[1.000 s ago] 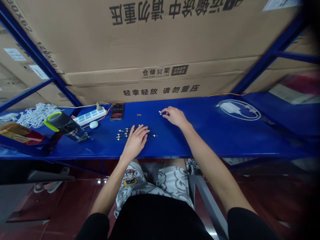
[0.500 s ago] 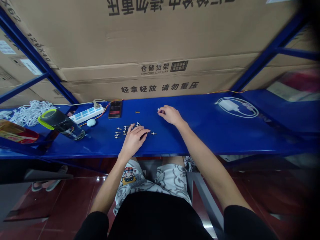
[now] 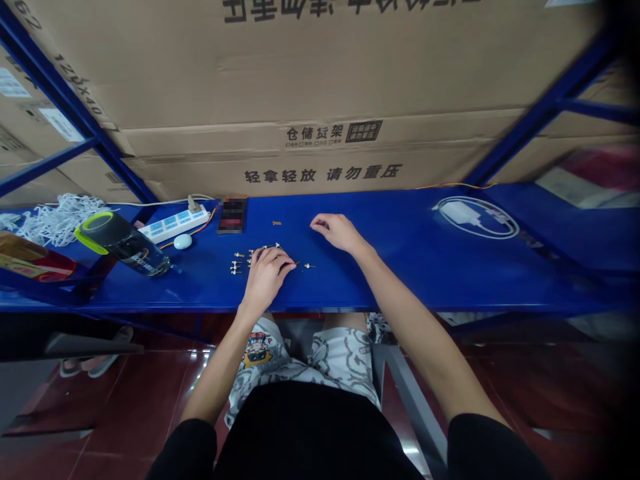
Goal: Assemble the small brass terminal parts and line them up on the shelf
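1. Small white-tipped metal pins (image 3: 236,267) lie in loose rows on a blue steel shelf (image 3: 400,267), left of the frame's centre, and a lone pin (image 3: 309,266) lies apart to the right of the left hand.
2. The left hand (image 3: 267,280) sits over the right end of the cluster, its fingers (image 3: 280,261) curved down and slightly apart among the pins. The hand hides what lies beneath it, so I cannot tell whether it is gripping anything.
3. The right hand (image 3: 340,232) rests on the shelf just right of centre, loosely curled, with no object showing in it. Its curl could hide something small, so its grip cannot be told either. A small tan piece (image 3: 277,223) lies a little to its left.
4. With parts this small and close together, fingertip contact alone seems best: a straight lift, with the palm kept high, would avoid nudging neighbouring pins out of line.
5. At the left of the frame stand a pixelated black rectangular object (image 3: 233,214), a white power strip (image 3: 174,225), a pale computer mouse (image 3: 183,241), and a green-rimmed bottle (image 3: 123,253). A tangle of white cord (image 3: 55,223) lies at the far left, and cardboard cartons (image 3: 300,67) fill the top of the frame.
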A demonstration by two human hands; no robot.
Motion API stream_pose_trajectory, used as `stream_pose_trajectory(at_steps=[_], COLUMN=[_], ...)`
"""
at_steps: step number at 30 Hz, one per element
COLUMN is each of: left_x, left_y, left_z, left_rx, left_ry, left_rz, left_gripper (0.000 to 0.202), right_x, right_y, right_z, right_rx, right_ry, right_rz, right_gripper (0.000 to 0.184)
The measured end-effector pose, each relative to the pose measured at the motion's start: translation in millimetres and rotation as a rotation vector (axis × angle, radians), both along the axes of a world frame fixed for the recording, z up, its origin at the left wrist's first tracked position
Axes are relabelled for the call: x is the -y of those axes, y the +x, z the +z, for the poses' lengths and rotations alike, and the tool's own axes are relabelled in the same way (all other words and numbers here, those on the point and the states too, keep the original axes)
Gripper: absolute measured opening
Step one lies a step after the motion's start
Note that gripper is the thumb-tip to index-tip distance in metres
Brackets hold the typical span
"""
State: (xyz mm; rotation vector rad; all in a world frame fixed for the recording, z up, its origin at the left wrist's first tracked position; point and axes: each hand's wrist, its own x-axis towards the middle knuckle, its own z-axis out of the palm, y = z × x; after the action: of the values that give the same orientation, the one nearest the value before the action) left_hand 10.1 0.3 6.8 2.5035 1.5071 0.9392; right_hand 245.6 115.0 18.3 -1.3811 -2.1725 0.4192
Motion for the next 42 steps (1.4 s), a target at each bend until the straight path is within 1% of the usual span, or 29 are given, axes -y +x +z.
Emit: stream_pose_trajectory(at_steps=[3,6,9,12,14,17,21,25,31,35,42], left_x=[0,-1,-2,-2,-2,-2,-1,0,1,1,3], left_y=[0,-1,-3,-5,-5,-5,-4,-4,-5,-5,-4], left_z=[1.7,3.5,5.1,6.2,6.5,6.2,5.9,7.3,8.8,9.2,10.9], left_rx=[0.048,0.135,0.24,0.315,0.338,0.34,0.338,0.332,0.358,0.371,0.361], left_ry=[-0.01,-0.003,0.034,0.072,0.08,0.072,0.083,0.085,0.132,0.136,0.124], left_rz=[-0.005,0.017,0.059,0.121,0.134,0.116,0.085,0.101,0.127,0.113,0.124], left_gripper=[0.013,0.013,0.014,0.018,0.019,0.017,0.017,0.019,0.02,0.017,0.021], right_x=[7,13,18,22,25,28,31,33,36,37,35], right_y=[-9,-17,-21,-24,-27,-31,-36,-35,-33,-34,-34], right_z=[5.0,11.0,15.8,18.0,17.8,15.4,13.2,18.1,25.2,23.0,17.0], right_rx=[-0.214,-0.364,-0.482,-0.586,-0.598,-0.599,-0.67,-0.674,-0.66,-0.653,-0.732], right_ry=[-0.071,-0.133,-0.239,-0.367,-0.411,-0.469,-0.557,-0.559,-0.597,-0.629,-0.641], right_rz=[0.174,0.298,0.372,0.391,0.4,0.439,0.503,0.52,0.531,0.563,0.583], right_gripper=[0.016,0.019,0.023,0.03,0.03,0.029,0.032,0.028,0.027,0.026,0.024])
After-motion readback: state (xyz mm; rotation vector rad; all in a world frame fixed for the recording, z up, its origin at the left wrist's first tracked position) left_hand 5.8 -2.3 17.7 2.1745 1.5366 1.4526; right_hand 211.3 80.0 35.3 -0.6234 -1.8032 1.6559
